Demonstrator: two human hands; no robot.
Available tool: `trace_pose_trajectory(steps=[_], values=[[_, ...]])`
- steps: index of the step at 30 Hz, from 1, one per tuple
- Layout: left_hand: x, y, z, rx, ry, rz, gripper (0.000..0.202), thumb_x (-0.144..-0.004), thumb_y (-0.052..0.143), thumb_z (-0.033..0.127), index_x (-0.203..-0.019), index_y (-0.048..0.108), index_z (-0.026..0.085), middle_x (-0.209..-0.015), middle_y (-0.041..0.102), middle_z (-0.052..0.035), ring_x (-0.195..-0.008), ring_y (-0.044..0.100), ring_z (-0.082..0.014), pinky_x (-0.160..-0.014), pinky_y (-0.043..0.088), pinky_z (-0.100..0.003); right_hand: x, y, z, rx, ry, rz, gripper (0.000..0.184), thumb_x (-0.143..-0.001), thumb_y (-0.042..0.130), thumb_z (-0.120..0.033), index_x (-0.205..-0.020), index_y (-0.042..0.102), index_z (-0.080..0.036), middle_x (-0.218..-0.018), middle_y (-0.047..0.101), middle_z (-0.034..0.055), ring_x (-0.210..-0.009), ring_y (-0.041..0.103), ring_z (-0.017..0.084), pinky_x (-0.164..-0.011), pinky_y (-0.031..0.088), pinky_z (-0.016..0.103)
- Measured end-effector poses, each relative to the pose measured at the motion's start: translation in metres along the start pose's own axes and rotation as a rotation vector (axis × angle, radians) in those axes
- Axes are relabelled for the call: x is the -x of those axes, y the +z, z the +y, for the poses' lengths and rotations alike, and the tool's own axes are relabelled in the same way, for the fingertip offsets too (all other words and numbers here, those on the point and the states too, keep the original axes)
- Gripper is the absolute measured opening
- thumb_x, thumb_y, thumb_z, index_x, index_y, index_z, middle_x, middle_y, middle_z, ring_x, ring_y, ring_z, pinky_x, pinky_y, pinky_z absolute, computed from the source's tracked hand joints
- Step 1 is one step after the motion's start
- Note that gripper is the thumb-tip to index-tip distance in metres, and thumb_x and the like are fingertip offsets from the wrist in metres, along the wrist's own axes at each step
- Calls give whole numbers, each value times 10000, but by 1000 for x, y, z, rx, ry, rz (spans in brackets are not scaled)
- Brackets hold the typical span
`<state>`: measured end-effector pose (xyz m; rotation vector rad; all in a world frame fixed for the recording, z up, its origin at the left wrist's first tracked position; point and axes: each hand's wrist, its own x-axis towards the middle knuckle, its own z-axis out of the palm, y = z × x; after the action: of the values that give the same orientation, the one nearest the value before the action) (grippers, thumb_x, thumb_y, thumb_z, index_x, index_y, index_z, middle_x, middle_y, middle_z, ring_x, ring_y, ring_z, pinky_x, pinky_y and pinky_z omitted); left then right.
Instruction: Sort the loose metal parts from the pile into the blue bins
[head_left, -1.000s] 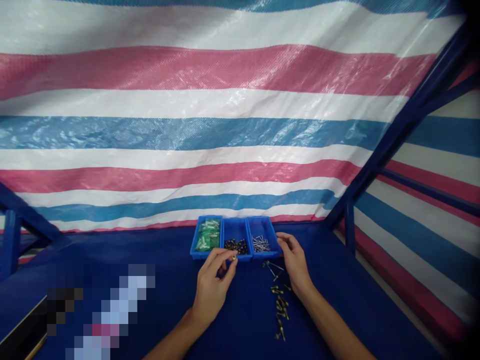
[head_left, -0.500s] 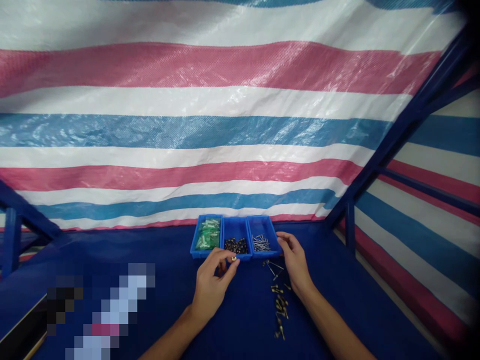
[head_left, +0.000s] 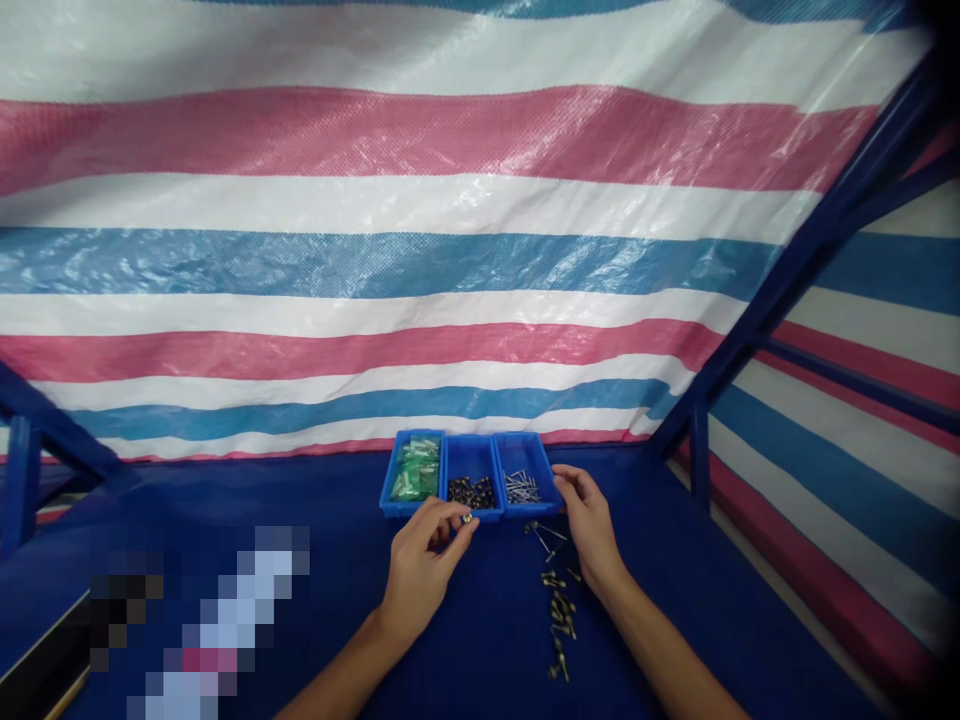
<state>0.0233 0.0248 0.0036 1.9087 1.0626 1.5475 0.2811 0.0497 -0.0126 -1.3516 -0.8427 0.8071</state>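
Between the thumb and forefinger of my left hand (head_left: 418,570) is a small round brass-coloured metal piece (head_left: 467,518), held just in front of the middle blue bin (head_left: 471,452). That bin contains many small dark and brass-coloured parts (head_left: 472,492). My right hand (head_left: 590,520) is at the right wall of the right blue bin (head_left: 519,450), fingers curled with thumb close to forefinger; anything between them is too small to make out. Thin silvery nails or pins (head_left: 523,487) lie inside the right bin. The left blue bin (head_left: 386,495) is filled with green and clear pieces (head_left: 417,468).
Several brass-coloured parts (head_left: 562,612) and a few thin pins (head_left: 549,545) are scattered on the blue table (head_left: 315,500) beside my right forearm. A dark flat object (head_left: 45,650) and a blurred-out patch are at lower left. Striped sheeting (head_left: 375,355) and blue frame bars (head_left: 780,290) surround the table.
My left hand has shifted very slightly, with the small brass-coloured piece still pinched in it. The right hand and the bins look the same.
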Motion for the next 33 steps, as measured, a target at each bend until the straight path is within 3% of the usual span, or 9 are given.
trace_pose_trajectory(steps=[4, 9, 14, 19, 22, 25, 27, 29, 33], values=[[0, 1, -4, -5, -7, 21, 147, -1027, 710, 303, -1121, 785, 220, -768, 627, 12, -604, 545, -119, -611, 496, -239, 1, 0, -2, 6, -3, 5, 407, -786, 770, -544, -1041, 763, -227, -999, 766, 54, -907, 672, 265, -721, 513, 324], [4, -2, -10, -31, -178, -62, 297, -1051, 662, 373, -1288, 769, 229, -617, 664, 61, -394, 495, -70, -447, 443, -182, 1, -1, -3, 10, -3, 5, 434, -770, 781, -562, -1039, 765, -222, -984, 768, 51, -877, 665, 257, -713, 505, 320], [2, -2, -12, -26, -333, -107, 401, -1064, 615, 459, -1349, 751, 211, -597, 700, 54, -362, 537, -81, -427, 468, -184, 0, 0, -3, 6, -3, 9, 423, -764, 783, -562, -1025, 767, -229, -975, 765, 46, -868, 655, 253, -716, 499, 324], [3, -2, -16, -106, -268, -150, 485, -1108, 545, 432, -1552, 582, 241, -629, 706, 71, -361, 533, -84, -456, 507, -195, 0, 0, -3, 4, -4, 0, 419, -766, 783, -558, -1029, 769, -232, -974, 763, 46, -867, 660, 253, -715, 498, 326], [6, -3, -8, -211, -46, -256, 462, -1119, 536, 356, -1574, 545, 276, -716, 723, 51, -530, 656, -114, -611, 574, -214, 0, 0, -3, 4, -7, 1, 420, -767, 775, -564, -1023, 766, -232, -965, 764, 46, -863, 660, 253, -713, 499, 328], [8, -2, 12, -297, 174, -492, 409, -1110, 554, 315, -1516, 598, 316, -1074, 778, -33, -916, 750, -193, -830, 617, -304, 0, 1, -2, 4, -12, 1, 424, -765, 774, -570, -1020, 760, -232, -974, 764, 47, -876, 661, 257, -714, 497, 328], [8, 1, 28, -343, 254, -658, 479, -1069, 636, 326, -1542, 562, 333, -1392, 701, -54, -1190, 688, -261, -1034, 574, -430, 0, 1, -2, 7, -15, 4, 423, -766, 772, -565, -1025, 756, -230, -976, 761, 48, -883, 659, 258, -713, 494, 327], [10, 5, 41, -365, 303, -811, 633, -1022, 714, 373, -1605, 471, 351, -1625, 535, -40, -1329, 609, -307, -1113, 518, -511, 0, 0, -1, 11, -17, 6, 416, -774, 764, -556, -1030, 752, -227, -982, 760, 50, -897, 659, 261, -716, 494, 326], [14, 13, 51, -348, 395, -936, 646, -1051, 656, 480, -1636, 408, 360, -1721, 402, -13, -1454, 516, -329, -1116, 484, -536, -1, 0, -1, 23, -24, 16, 417, -768, 767, -549, -1028, 754, -223, -1009, 761, 59, -928, 661, 271, -718, 495, 327]])
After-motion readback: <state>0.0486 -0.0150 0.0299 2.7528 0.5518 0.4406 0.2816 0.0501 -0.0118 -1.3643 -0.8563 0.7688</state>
